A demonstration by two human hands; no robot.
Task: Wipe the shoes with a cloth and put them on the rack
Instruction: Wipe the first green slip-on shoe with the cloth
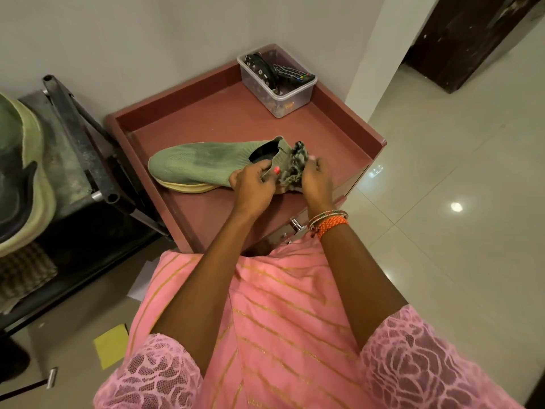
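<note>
A green knit shoe (200,162) with a pale yellow sole lies on its side on the reddish cabinet top (224,119), toe pointing left. My left hand (253,183) grips the shoe's heel collar. My right hand (317,180) is closed on a crumpled grey-green cloth (295,165) pressed against the heel. A second green shoe (20,178) sits on the dark metal rack (79,152) at the far left.
A clear plastic box (280,95) holding a remote and a dark pouch stands at the cabinet's back right corner. The wall is behind; glossy tiled floor (457,202) spreads to the right. A yellow sheet (112,345) lies on the floor by the rack.
</note>
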